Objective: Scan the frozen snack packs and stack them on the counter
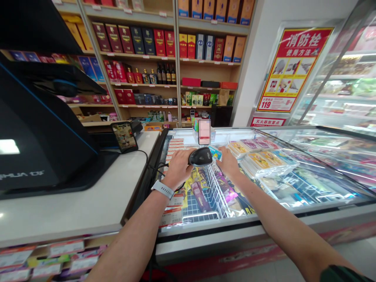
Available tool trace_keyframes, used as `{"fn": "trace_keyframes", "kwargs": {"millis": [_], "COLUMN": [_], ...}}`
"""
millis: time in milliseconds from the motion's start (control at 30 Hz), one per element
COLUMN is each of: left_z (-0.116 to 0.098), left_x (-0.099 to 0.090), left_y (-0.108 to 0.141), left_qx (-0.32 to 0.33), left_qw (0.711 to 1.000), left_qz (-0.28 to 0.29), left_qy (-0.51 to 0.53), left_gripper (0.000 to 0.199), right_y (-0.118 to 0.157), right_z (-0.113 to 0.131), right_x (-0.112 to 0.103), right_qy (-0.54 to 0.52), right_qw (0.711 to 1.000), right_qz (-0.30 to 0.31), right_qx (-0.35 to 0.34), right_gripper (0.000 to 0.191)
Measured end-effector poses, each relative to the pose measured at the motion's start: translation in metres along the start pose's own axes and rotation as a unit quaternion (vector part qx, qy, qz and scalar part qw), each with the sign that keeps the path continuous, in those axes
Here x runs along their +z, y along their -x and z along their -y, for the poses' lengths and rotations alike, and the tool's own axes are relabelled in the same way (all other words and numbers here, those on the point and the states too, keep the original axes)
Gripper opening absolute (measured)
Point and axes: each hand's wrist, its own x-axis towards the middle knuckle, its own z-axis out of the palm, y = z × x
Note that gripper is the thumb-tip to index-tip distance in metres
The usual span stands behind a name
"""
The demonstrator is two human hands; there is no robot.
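Note:
My left hand (179,167), with a pale watch band (163,188) on the wrist, grips a black barcode scanner (200,156) whose head points away to the right. My right hand (228,162) is closed on a small blue packet (216,153) just right of the scanner head. Both hands are over the glass top of a chest freezer (205,239). Beneath them, white wire baskets (216,184) hold wrapped ice creams, among them a purple wrapper (200,196). Beyond the scanner a phone-like screen (205,131) stands upright.
Stacked yellow and purple packs (267,162) lie on the freezer to the right. At left, a white counter (117,196) carries a black checkout machine (44,129) and a propped phone (125,136). Boxed bottles fill the shelves (135,56) behind. A cable runs beside the freezer's left edge.

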Motion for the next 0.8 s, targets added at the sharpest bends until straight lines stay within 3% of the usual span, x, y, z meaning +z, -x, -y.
{"fn": "trace_keyframes", "kwargs": {"millis": [267,633,800], "left_z": [0.0009,-0.0003,0.0006], "left_x": [0.0005,-0.0007,0.0007], "left_y": [0.0010,0.0007,0.0011], "left_qx": [0.001,-0.002,0.003], "left_qw": [1.000,1.000,1.000], "left_qz": [-0.005,0.006,-0.004], "left_qy": [0.002,0.015,0.002], "left_gripper": [0.054,0.061,0.055], "right_y": [-0.0024,-0.0010,-0.0007], "right_z": [-0.0022,0.0007,0.0003], "right_x": [0.0060,0.0019,0.0010], "right_qy": [0.017,0.063,0.074], "right_qw": [0.999,0.997,0.996], "right_qz": [-0.005,0.004,-0.006], "right_qx": [0.046,0.051,0.053], "right_gripper": [0.055,0.049,0.047]}}
